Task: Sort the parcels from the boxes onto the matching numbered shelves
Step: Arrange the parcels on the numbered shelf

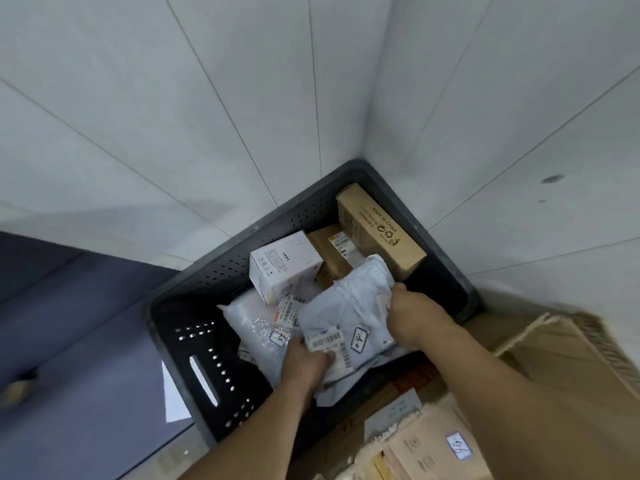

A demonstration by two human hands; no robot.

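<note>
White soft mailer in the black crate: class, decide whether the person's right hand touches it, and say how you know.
Touching. The head view shows the right hand gripping the white mailer, fingers curled over its upper right edge with no gap.

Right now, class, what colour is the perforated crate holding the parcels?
The perforated crate is black; head view.

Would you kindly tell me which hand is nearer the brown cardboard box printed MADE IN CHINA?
Right. The right hand grips the pale plastic mailer just beside the brown cardboard box; the left hand holds the mailer's labelled end, farther away.
</note>
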